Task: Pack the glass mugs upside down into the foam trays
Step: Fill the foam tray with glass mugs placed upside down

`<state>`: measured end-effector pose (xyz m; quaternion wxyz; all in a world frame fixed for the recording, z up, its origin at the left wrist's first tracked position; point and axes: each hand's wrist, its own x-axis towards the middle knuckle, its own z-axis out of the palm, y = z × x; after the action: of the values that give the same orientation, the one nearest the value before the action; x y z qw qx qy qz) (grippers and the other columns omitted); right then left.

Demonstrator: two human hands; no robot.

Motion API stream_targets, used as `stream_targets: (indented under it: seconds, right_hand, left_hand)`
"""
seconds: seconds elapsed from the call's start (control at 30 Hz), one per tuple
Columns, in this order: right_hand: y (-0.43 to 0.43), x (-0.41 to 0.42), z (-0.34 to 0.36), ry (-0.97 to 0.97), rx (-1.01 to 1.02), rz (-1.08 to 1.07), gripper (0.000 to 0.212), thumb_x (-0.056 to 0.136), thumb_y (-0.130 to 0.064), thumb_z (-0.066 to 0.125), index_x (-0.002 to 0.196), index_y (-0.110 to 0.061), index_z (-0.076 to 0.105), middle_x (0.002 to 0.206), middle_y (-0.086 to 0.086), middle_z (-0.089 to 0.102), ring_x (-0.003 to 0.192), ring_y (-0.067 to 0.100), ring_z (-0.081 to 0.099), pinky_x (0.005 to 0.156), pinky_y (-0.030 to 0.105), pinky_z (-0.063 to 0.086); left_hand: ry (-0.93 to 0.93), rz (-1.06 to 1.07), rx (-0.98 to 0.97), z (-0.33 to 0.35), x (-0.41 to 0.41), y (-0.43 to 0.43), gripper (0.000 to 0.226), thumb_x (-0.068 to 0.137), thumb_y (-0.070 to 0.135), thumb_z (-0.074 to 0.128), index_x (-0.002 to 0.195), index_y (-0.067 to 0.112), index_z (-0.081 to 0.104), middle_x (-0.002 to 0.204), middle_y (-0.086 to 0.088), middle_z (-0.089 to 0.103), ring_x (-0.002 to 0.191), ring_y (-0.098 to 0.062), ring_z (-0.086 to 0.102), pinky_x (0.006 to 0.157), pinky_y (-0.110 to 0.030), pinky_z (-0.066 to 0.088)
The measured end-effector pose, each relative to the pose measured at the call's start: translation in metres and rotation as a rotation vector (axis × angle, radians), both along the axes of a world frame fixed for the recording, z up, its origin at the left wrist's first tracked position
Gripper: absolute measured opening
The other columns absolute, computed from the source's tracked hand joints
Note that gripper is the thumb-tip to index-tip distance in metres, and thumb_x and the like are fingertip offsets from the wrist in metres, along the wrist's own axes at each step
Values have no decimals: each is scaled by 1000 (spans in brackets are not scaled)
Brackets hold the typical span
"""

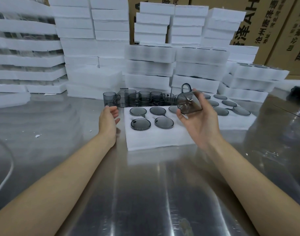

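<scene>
The right hand [199, 121] is held palm-up above the right part of the near foam tray [154, 140], its thumb and fingers curled round a smoked glass mug [188, 103]; the mug is clear of the foam and is carried aslant, its long axis neither upright nor inverted, with the handle pointing up and away; which end is the mouth cannot be told for certain. Below and to the left of the hand, five inverted mugs [140, 124] are seated in the tray, three in the far row and two in the near row, bases upward; the remaining pocket is judged to lie at the near right, directly under the right hand, though it is hidden by the palm. The coming move is therefore judged to turn on a roll of the wrist until the axis stands vertical, mouth down, followed by a short descent; the right hand is much the nearer to that pocket.

The left hand [109, 120] is relaxed and holds nothing, just off the tray's left edge and near the leftmost of the upright mugs [109, 99] clustered beyond the tray. A second tray [237, 120], already filled, lies to the right.
</scene>
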<state>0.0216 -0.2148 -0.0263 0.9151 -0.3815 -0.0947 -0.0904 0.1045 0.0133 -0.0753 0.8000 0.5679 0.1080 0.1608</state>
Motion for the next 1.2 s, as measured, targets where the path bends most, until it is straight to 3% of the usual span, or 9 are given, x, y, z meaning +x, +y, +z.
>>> stream_targets:
  seconds: [0.13,0.23,0.33,0.5,0.67,0.77,0.87,1.0,1.2]
  right_hand:
    - [-3,2,0,15,62,38,7,88,-26,57,93,-22,61,88,5,64,79,21,62,67,30,53]
    - [-9,2,-2,45,134,122,18,81,-29,59,86,-12,62,101,13,65,92,29,64,62,27,52]
    - [-14,2,-3,92,232,200,33,78,-30,54,89,-2,67,114,24,64,79,27,66,53,22,44]
    - [-17,4,-4,96,266,227,36,78,-32,47,103,-7,57,113,23,65,56,20,52,45,21,36]
    - [-15,3,-1,83,222,188,35,75,-31,49,100,-8,62,106,21,66,57,21,52,50,21,38]
    - [-18,7,0,19,189,81,22,82,-24,52,98,-13,61,107,13,64,81,27,61,66,28,49]
    - [-25,13,-4,-97,-151,-235,7,86,-21,59,92,-21,63,94,-2,65,83,17,63,79,31,50]
    - [-30,16,-14,-188,-839,-745,13,77,-28,71,83,-35,61,102,-10,56,80,-3,58,76,15,44]
    - [-28,14,-26,-197,-1532,-840,25,75,-48,73,73,-28,58,109,-21,42,81,2,52,61,20,38]
  left_hand:
    - [-6,-13,-42,-1,1,0,26,100,20,33,96,12,58,88,0,60,81,-9,57,70,-20,47]
    - [-9,-21,-54,-1,1,0,25,100,21,34,99,12,57,88,0,61,82,-10,58,72,-20,48]
    - [-13,-28,-77,-1,1,0,23,101,21,34,101,12,55,88,-1,61,81,-10,58,72,-20,48]
    - [-21,-43,-85,-1,0,-1,24,101,23,33,106,11,53,89,-2,61,81,-11,59,76,-21,49]
    - [-30,-58,-92,1,-3,-2,24,102,23,33,95,14,55,85,-3,60,78,-13,58,80,-25,49]
    - [-37,-72,-86,2,-5,-2,27,102,23,32,91,16,55,84,-3,60,77,-13,58,81,-26,49]
    - [-35,-83,-75,3,-6,-3,28,102,23,32,90,16,56,82,-3,61,74,-13,58,78,-25,48]
    - [-29,-83,-74,4,-6,-4,29,103,24,31,89,16,56,82,-3,61,74,-13,58,78,-26,48]
    - [-23,-86,-65,5,-7,-4,29,103,23,31,90,16,56,83,-3,61,75,-13,58,75,-24,48]
